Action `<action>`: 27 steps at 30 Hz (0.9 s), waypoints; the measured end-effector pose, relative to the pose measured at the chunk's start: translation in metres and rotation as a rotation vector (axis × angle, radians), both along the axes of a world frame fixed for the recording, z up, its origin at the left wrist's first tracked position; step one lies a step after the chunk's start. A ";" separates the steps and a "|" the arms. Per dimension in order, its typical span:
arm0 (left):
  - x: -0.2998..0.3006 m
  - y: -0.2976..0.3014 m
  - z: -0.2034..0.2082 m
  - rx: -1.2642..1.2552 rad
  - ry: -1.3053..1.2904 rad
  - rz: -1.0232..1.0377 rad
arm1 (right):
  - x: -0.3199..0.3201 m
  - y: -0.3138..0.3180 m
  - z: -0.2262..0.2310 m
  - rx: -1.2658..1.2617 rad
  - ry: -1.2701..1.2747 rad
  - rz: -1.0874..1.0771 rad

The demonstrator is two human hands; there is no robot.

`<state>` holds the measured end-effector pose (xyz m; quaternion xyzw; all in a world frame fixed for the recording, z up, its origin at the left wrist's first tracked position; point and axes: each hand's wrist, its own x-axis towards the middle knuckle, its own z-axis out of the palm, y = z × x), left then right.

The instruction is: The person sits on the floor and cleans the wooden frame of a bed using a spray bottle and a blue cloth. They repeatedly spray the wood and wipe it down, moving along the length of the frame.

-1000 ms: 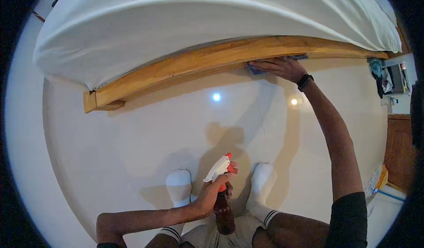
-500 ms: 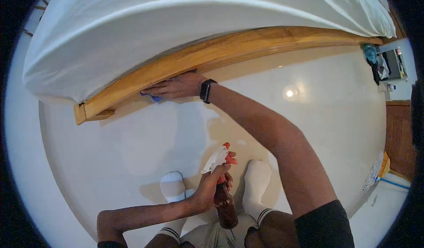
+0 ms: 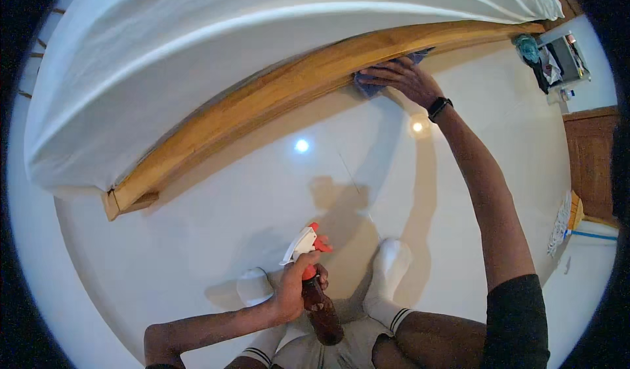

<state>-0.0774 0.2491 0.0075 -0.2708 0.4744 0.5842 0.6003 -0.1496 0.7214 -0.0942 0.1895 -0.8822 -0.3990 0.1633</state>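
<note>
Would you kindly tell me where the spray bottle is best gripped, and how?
I would grip the spray bottle around its brown lower body, from the person's right: that part slants uncovered below, while the left hand wraps the neck beneath the trigger head and its forearm lies to the left.

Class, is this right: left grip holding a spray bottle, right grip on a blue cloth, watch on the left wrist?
No: the watch is on the right wrist, as the head view shows. The left grip holds the spray bottle and the right grip is on the blue cloth.
</note>
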 end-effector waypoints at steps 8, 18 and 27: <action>0.001 0.015 0.006 -0.060 0.044 0.059 | -0.073 -0.144 -0.028 0.178 0.255 0.218; -0.067 0.043 0.044 0.308 1.135 -0.746 | -0.107 -0.215 -0.018 -0.706 -0.244 0.366; -0.154 0.089 0.082 -0.023 2.083 -1.106 | 0.010 -0.049 -0.004 -0.758 0.085 -0.422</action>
